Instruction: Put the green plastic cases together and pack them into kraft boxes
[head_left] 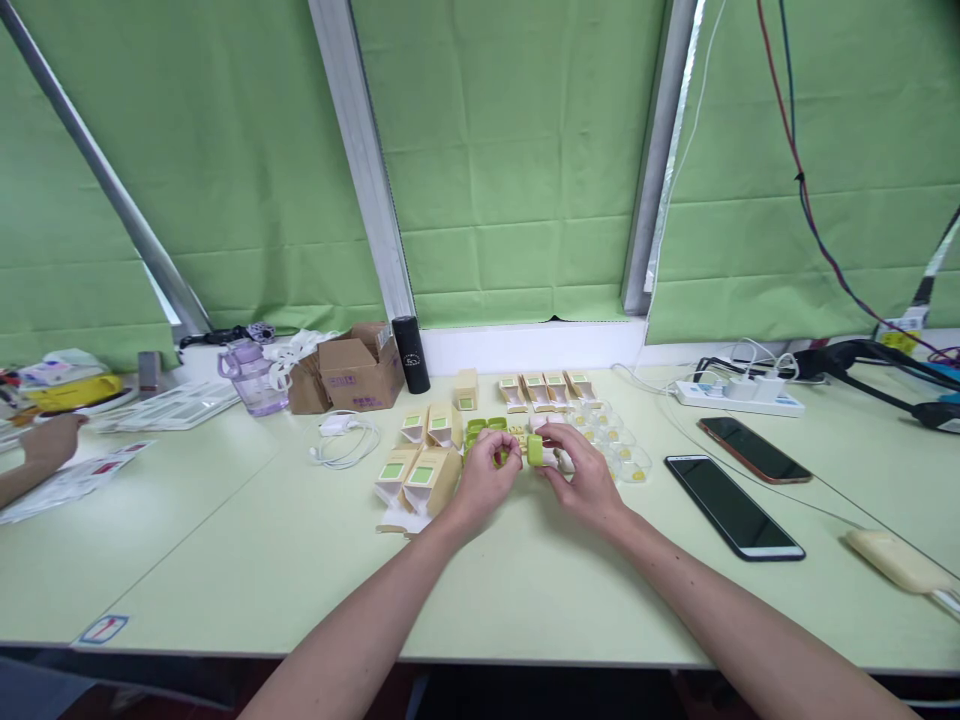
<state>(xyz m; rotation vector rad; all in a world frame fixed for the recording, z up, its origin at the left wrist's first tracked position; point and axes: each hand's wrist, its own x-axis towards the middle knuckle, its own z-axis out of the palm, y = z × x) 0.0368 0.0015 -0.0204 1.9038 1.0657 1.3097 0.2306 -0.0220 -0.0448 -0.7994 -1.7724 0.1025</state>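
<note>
Item, middle of the table (225, 540), a little toward the near edge: green cap (535, 450), a short stubby cylinder whose axis lies roughly level, left to right. It is pinched from the right by the fingers (556, 436) of the right hand (589, 485). The left hand (484, 482) is just beside it on the left, its fingers curled closed on a smaller green piece (501, 458). Cap and piece lie in the gap between the two hands, nearly touching, just above the table. Whether the left hand also touches the cap cannot be told. Nearby are tan cartons (420, 472) with green labels left of the left hand, a carton row (547, 390) toward the far edge, and clear trays (626, 460) beyond the right hand. The right half holds two phones (731, 505), flat and face up, and a power strip (739, 397) at the far edge. The left half holds a white cable (341, 440), cardboard box (360, 375), black flask (411, 355) and purple bottle (251, 378). At the left edge another person's hand (52, 440) rests by papers (67, 480). The surface is pale green and smooth. Green blinds (517, 160) hang between pale window frames.
</note>
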